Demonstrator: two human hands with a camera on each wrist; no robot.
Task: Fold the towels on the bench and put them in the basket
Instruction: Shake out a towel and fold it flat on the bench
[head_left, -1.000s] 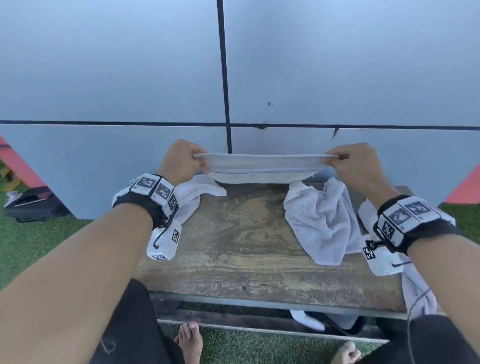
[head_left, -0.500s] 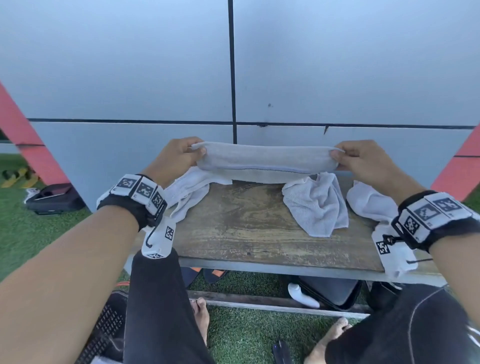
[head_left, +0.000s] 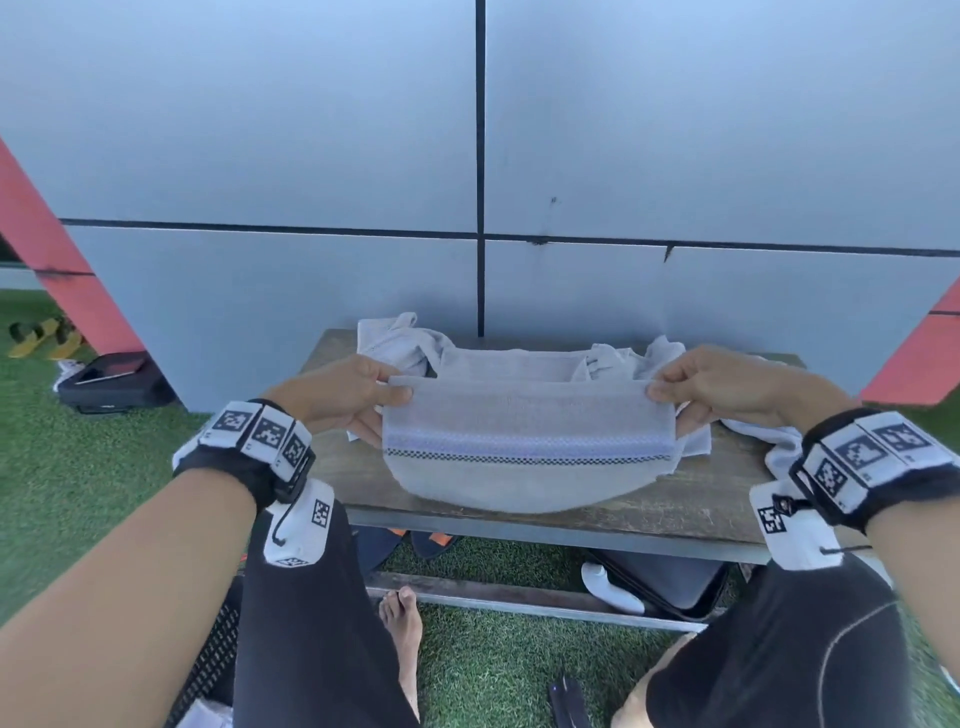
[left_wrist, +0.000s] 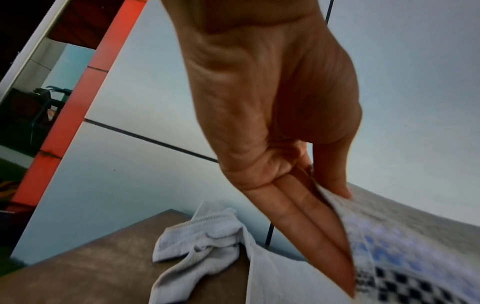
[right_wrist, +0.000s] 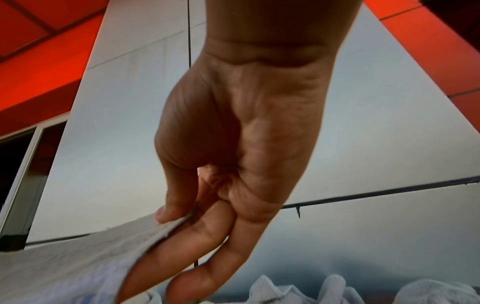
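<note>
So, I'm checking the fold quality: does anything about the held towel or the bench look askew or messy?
The held towel is level between left hand and right hand. Only oddity: crumpled towels lie unfolded on the bench behind it.

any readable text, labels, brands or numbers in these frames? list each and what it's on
No readable words, brands or numbers in any view.
Wristbands: black-and-white square code markers only, with tiny print beside them too small to read.
Towel held by left hand and right hand: blue band and checkered stripe, no lettering.
</note>
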